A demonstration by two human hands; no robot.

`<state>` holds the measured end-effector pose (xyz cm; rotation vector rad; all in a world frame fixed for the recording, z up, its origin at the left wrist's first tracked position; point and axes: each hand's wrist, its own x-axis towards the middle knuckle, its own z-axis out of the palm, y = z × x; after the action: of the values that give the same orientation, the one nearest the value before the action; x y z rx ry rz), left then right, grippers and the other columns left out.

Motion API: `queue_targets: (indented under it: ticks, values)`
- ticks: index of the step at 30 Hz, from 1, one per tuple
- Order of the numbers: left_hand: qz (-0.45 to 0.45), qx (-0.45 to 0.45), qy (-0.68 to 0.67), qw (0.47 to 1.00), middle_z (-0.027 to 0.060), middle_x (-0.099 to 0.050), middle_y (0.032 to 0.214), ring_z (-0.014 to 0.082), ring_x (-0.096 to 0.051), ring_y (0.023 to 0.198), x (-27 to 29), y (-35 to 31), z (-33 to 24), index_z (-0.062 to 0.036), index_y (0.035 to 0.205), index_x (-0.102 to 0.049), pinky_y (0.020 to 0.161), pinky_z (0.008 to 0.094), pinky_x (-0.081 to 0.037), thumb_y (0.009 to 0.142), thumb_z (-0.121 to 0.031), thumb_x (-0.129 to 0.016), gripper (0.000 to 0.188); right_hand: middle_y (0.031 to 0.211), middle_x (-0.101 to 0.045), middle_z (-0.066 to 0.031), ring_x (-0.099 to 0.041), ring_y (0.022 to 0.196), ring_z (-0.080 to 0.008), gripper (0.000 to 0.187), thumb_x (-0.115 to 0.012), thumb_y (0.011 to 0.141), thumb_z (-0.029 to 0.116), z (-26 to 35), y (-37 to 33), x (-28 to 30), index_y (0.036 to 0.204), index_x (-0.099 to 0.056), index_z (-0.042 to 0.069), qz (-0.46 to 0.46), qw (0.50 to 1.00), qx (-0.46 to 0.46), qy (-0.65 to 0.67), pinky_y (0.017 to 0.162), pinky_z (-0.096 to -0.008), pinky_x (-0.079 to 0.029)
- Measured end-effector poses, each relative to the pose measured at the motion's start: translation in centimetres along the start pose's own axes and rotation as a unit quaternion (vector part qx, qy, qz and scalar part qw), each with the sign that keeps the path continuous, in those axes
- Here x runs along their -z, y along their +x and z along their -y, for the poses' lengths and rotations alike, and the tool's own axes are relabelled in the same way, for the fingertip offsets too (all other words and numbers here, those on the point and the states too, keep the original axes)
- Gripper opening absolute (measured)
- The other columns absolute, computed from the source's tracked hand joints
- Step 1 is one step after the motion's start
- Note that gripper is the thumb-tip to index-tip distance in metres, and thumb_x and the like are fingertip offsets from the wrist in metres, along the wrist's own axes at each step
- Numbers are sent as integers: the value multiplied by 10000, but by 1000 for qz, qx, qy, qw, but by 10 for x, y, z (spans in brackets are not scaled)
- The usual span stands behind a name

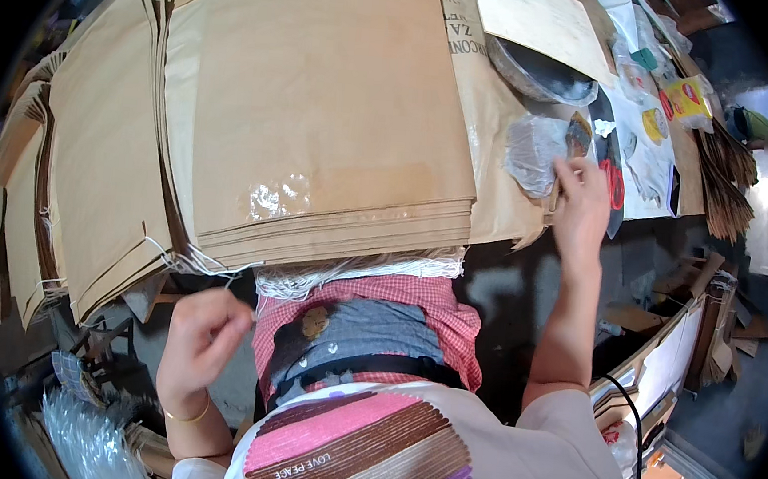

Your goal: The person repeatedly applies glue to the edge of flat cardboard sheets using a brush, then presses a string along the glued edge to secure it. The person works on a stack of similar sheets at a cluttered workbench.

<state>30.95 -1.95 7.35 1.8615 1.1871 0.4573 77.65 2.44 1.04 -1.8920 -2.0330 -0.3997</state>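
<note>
My right hand (580,209) is at the right part of the work table, its thumb and fingers pinched on the handle of a flat brush (578,136). The brush's brown bristles point away from me, beside a crumpled clear plastic bag (533,152). Curled in front of the table's near edge at the left, my left hand (203,338) is closed; what its fingers hold, if anything, is hidden. Loose white strings (209,263) hang just above it. Between the hands lies a broad stack of brown paper sheets (340,103), with a shiny wet-looking patch near its front edge.
More bundles of brown paper (101,148) lean at the left. A dark round basin (538,72) sits under a pale board (546,19) at the back right. Red-handled scissors (615,184) lie beyond my right hand. A bundle of white string (364,272) hangs at the front edge.
</note>
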Motion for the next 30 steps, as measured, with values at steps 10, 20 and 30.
queue_targets:
  ticks: [10, 20, 30]
  values:
    - [-216, 8, 105, 971, 75, -530, 607, 132, -448, 542, 32, -24, -35, 40, 778, -642, 499, 243, -327, 758, 28, -622, 31, 767, -579, -65, -553, 756, -181, 138, -578, 888, 95, 164, -36, 22, 935, -683, 18, 342, 658, 77, 667, 692, -306, -444]
    - [-203, 16, 60, 977, 70, -575, 681, 129, -535, 625, 6, 77, 93, 27, 846, -676, 580, 252, -421, 788, -13, -674, 70, 768, -635, -34, -580, 703, -73, 108, -656, 817, 73, 75, 33, -43, 817, -652, -35, 273, 823, -207, 453, 606, -214, -461]
    - [-290, -92, 351, 886, 97, -592, 854, 286, -569, 826, -15, 79, 83, -15, 885, -618, 712, 367, -464, 737, 22, -649, 156, 706, -493, 30, -517, 632, -52, 183, -634, 767, -42, 68, 21, -56, 808, -503, 80, 283, 600, -315, 679, 532, -200, -411]
